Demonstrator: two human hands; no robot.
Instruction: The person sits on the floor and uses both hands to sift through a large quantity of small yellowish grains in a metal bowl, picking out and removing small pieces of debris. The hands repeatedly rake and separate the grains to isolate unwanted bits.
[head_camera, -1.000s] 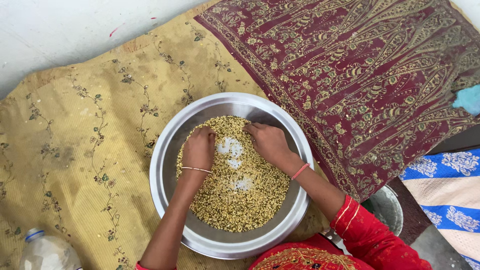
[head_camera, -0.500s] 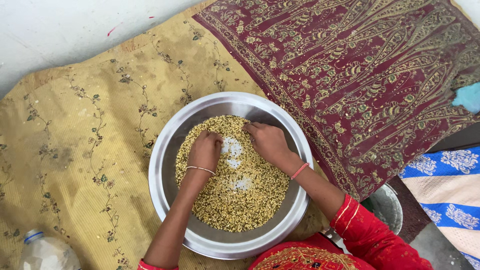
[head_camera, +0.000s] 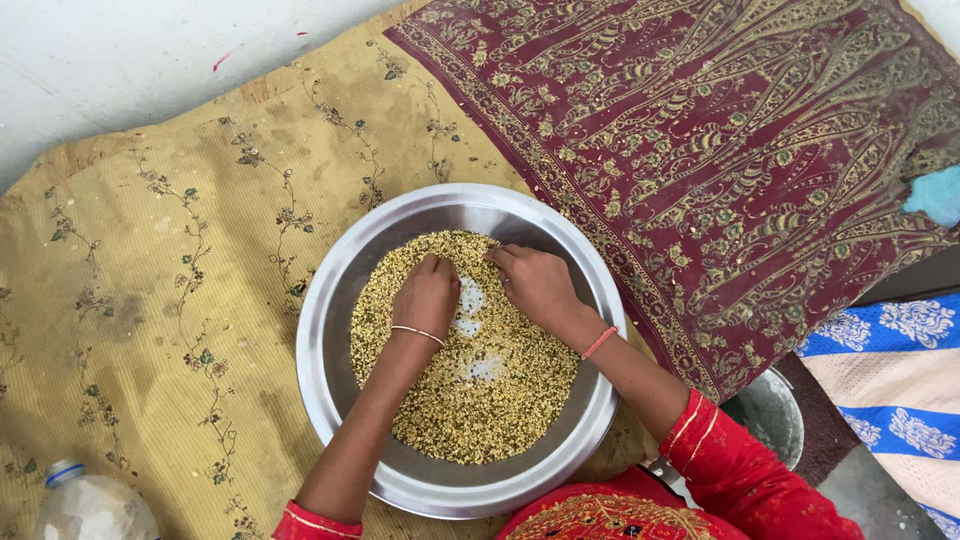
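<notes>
Here, plastic bottle (head_camera: 90, 505) idle at lower left | steel basin (head_camera: 330, 385) on yellow cloth (head_camera: 180, 260) holds split lentils (head_camera: 490, 400) | left hand (head_camera: 427, 297) fingers curled, pressed into grains | right hand (head_camera: 540, 285) likewise | best: sweep thinly, baring steel so grit shows.

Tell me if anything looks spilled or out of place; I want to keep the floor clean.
Nothing has spilled: the grain sits inside the steel pan, with both hands, left hand and right hand, in it. The yellow cloth shows dark stains.
</notes>
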